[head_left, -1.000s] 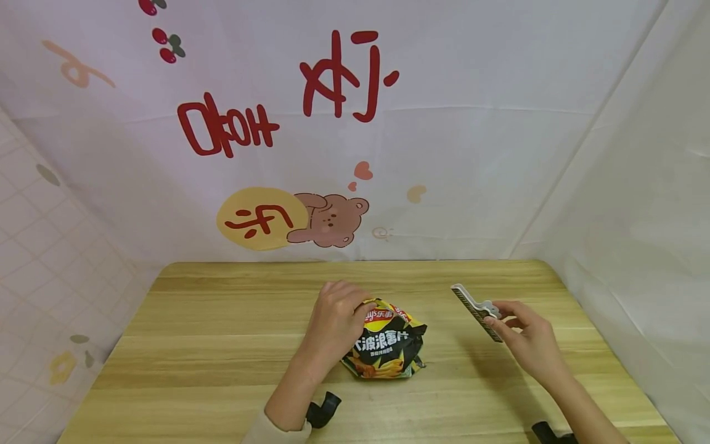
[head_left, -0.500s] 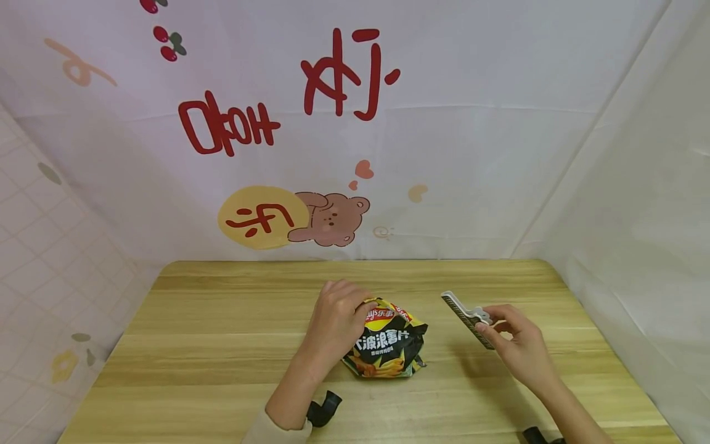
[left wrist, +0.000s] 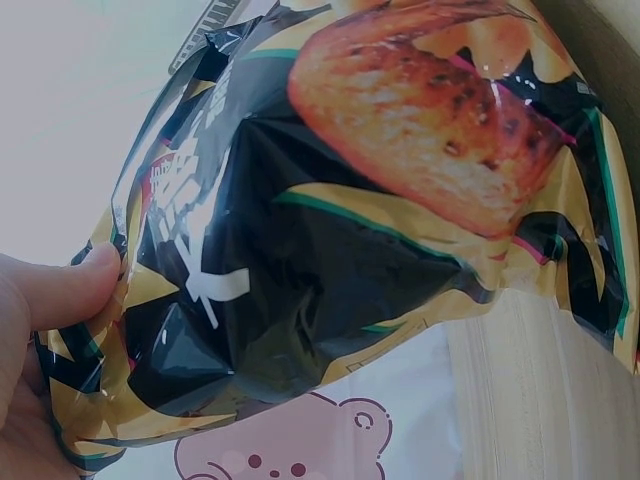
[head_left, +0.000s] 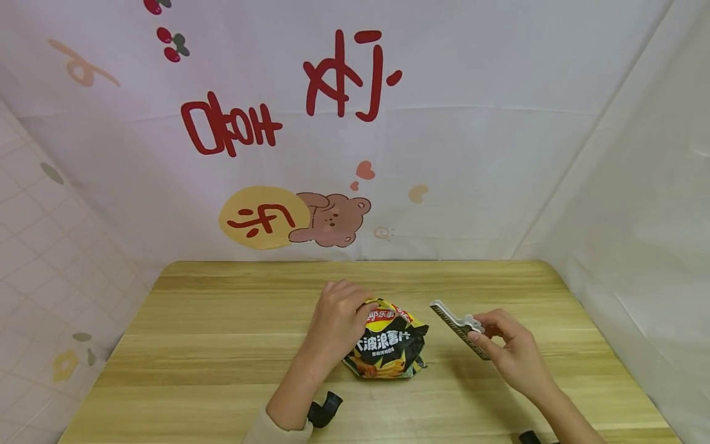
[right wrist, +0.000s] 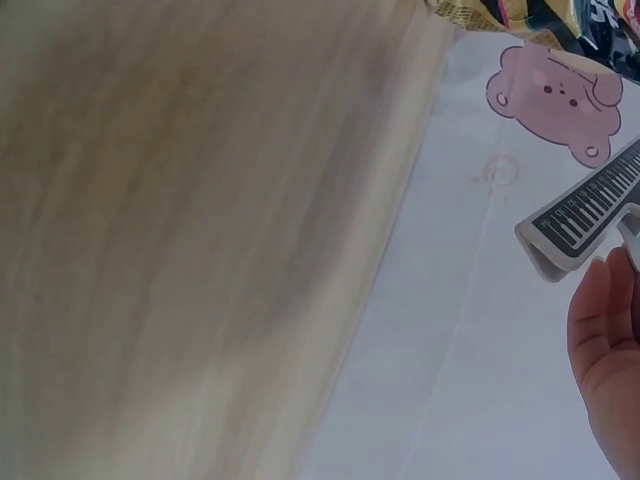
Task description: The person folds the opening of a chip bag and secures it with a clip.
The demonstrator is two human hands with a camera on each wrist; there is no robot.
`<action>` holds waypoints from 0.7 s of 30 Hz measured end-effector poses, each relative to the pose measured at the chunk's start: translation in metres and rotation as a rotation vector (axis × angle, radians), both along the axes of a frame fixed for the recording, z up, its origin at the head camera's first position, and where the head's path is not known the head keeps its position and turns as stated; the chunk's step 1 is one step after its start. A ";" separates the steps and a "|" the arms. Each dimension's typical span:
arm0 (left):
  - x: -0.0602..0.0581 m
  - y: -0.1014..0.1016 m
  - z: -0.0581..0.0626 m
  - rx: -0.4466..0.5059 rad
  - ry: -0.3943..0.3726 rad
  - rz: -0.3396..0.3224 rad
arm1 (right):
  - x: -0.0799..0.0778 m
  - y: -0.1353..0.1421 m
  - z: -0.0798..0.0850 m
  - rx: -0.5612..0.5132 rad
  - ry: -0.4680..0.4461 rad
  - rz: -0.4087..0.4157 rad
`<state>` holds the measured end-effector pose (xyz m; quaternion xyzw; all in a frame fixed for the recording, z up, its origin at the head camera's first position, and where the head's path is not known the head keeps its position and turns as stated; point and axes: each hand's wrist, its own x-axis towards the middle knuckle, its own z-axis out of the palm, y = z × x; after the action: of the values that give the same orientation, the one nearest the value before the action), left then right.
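The left grip (head_left: 339,317) pinches the bag (head_left: 392,354) on the bench (head_left: 222,333). Its label says 乐事 and 波浪薯片. To the right, the right grip (head_left: 513,354) holds a clip (head_left: 459,328) in the air.

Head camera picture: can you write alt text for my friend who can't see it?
A person's left hand holds a black and yellow chip bag on a wood-grain table, while their right hand holds a long clip apart from the bag. Behind is a white backdrop with red writing and a cartoon bear.
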<state>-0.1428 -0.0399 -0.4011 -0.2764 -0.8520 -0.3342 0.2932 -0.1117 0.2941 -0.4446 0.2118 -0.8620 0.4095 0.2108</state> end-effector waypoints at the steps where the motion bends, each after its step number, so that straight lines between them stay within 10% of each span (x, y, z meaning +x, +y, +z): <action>1: 0.000 0.000 0.000 0.002 -0.001 -0.002 | 0.000 0.000 0.000 0.006 0.013 0.008; 21: 0.001 -0.001 0.000 0.005 -0.010 -0.005 | 0.002 -0.003 0.001 0.066 0.078 0.111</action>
<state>-0.1421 -0.0406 -0.4009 -0.2759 -0.8520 -0.3384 0.2888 -0.1098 0.2907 -0.4434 0.2819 -0.8531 0.3833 0.2142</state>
